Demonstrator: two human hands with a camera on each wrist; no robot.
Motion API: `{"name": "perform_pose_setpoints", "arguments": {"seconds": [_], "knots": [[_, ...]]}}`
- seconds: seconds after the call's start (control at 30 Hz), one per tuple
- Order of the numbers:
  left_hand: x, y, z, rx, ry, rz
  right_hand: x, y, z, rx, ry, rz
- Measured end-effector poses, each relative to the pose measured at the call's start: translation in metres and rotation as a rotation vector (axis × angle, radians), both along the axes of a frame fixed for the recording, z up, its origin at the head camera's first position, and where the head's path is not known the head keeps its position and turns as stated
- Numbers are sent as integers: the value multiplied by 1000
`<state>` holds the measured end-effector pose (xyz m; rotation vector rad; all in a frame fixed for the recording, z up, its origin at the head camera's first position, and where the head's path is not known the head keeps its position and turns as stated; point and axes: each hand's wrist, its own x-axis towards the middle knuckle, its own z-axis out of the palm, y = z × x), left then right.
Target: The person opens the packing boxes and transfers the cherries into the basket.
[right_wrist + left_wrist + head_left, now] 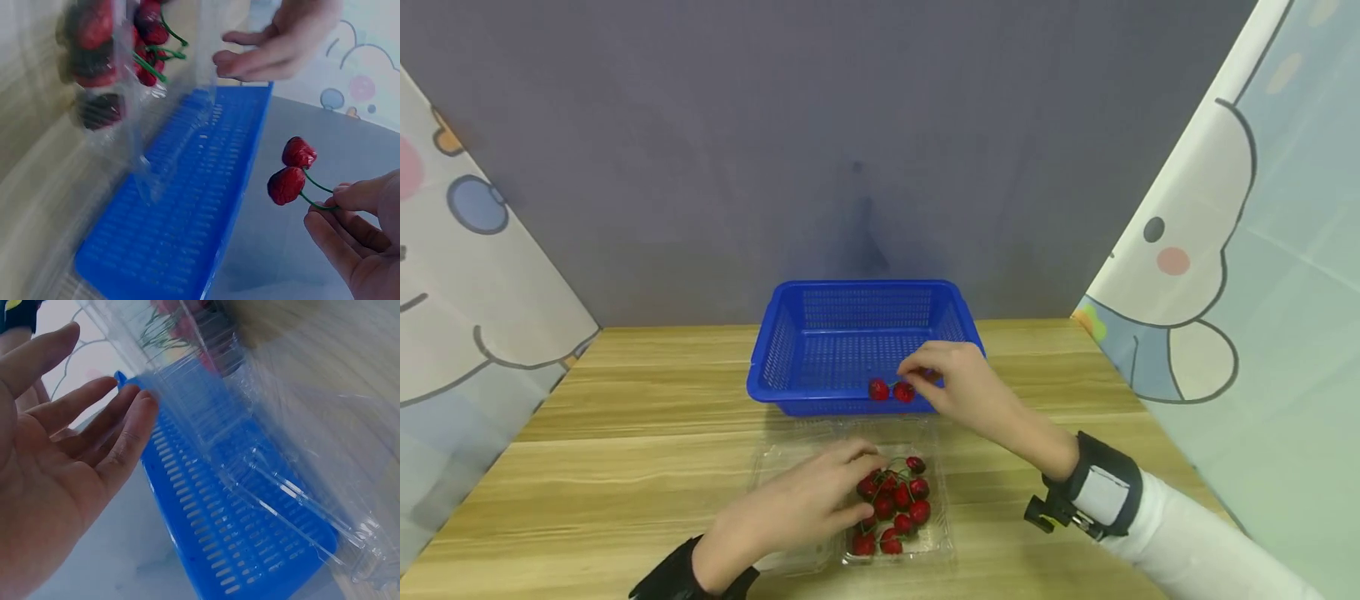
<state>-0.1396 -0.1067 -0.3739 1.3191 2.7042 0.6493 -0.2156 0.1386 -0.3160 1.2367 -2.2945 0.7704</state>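
Note:
My right hand (958, 383) pinches the green stems of a pair of red cherries (287, 185) between thumb and fingertips. The pair hangs over the near rim of the blue plastic basket (790, 287). Lower down, my left hand (801, 504) hovers over the left side of a clear plastic box (943, 533), its fingers loosely spread and holding nothing in the left wrist view. Several more red cherries (919, 512) with green stems lie in that box, some hidden beneath the left fingers.
The box's clear lid (775, 467) lies folded out to the left on the wooden table (647, 450). Behind the basket rises a grey wall (850, 150). Panels with cartoon prints (1195, 217) stand at both sides.

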Motion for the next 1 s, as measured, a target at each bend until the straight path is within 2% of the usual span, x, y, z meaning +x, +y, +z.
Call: {"name": "perform_pose_setpoints", "arguments": {"seconds": [0.17,0.3,0.4,0.57,0.8,1.0], "knots": [[-1,4,-2,-5,-1,-42,-11,3,7,7,35,-10],[-3,8,-4,-11,19,-78,-20,5,9,16,45,-51],[-4,13,-5,-46,38,-90,-27,8,9,38,32,-89],[-3,18,-7,-106,55,-74,-41,12,5,98,16,-132],[-4,21,-9,-103,75,-56,-59,16,-3,160,-62,-172],[-5,24,-7,-135,96,-42,-73,16,-4,258,-73,-193]]}}
